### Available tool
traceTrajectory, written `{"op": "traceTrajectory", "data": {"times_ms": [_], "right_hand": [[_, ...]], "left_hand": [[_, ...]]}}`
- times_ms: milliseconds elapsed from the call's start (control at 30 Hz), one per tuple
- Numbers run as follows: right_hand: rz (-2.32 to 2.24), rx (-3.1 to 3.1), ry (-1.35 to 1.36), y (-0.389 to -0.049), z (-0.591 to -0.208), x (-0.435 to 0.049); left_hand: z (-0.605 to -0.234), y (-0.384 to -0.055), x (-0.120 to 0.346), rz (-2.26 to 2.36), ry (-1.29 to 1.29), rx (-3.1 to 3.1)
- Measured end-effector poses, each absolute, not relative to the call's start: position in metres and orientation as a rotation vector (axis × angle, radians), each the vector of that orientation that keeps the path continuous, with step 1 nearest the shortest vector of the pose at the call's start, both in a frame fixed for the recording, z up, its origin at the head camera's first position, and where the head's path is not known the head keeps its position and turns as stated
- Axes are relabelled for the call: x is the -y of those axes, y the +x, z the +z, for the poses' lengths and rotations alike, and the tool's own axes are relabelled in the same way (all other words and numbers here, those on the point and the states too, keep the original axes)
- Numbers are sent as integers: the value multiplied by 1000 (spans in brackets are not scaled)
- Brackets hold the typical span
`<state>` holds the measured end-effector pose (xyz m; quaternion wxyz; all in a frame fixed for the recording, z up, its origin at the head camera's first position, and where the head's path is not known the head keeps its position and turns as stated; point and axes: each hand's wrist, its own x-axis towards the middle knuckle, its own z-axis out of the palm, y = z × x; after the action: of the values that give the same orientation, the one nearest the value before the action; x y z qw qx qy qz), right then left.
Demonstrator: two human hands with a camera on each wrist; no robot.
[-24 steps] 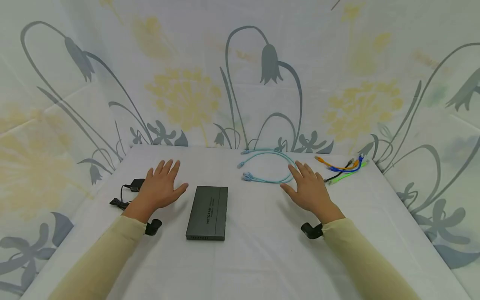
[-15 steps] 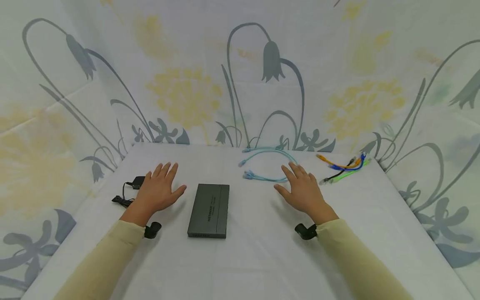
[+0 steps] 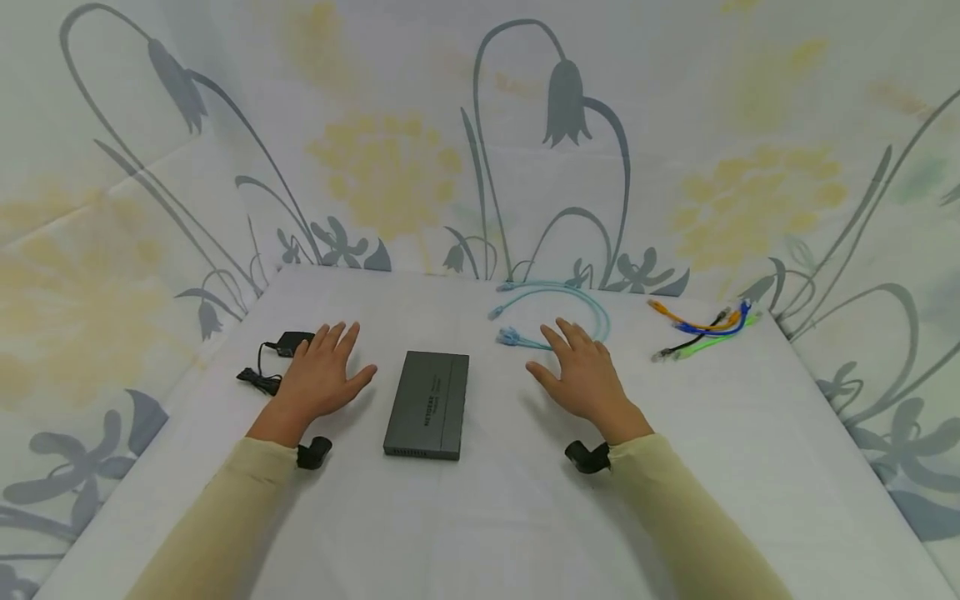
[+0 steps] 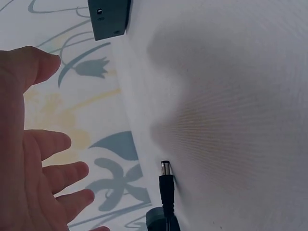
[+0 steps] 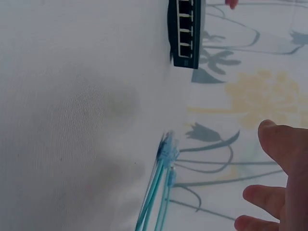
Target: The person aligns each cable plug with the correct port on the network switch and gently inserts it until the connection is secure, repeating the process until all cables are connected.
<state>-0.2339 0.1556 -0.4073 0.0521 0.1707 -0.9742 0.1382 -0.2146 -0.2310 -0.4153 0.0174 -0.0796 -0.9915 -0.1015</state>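
My left hand (image 3: pixel 318 375), palm down with fingers spread, hovers left of a dark grey NETGEAR network switch (image 3: pixel 427 406). Beyond and partly behind that hand lies a black power adapter (image 3: pixel 292 343) with a bundled cord (image 3: pixel 258 382). In the left wrist view the cord's barrel plug (image 4: pixel 166 185) shows on the cloth. My right hand (image 3: pixel 581 375), fingers also spread, is over the table to the right of the switch, holding nothing. Its fingers overlap a loop of light blue network cables (image 3: pixel 600 312). A row of ports (image 5: pixel 185 31) on the switch faces the right wrist camera.
At the back right lies a group of short cables: orange (image 3: pixel 663 311), blue (image 3: pixel 712 332), black (image 3: pixel 686 344) and green (image 3: pixel 705 347). A white cloth (image 3: pixel 480 533) covers the table. A flower-printed curtain (image 3: pixel 420 183) hangs along the back and sides.
My right hand has moved left, closer to the switch. The left hand stays nearly in place. The whole head view has shifted slightly, with the table's things appearing higher and farther right.
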Motion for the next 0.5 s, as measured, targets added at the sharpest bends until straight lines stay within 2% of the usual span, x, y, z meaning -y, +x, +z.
{"op": "traceTrajectory", "data": {"times_ms": [500], "right_hand": [[552,2950,574,-235,-419,-127]], "left_hand": [[-417,-210,249,-400,-138,3037]]}}
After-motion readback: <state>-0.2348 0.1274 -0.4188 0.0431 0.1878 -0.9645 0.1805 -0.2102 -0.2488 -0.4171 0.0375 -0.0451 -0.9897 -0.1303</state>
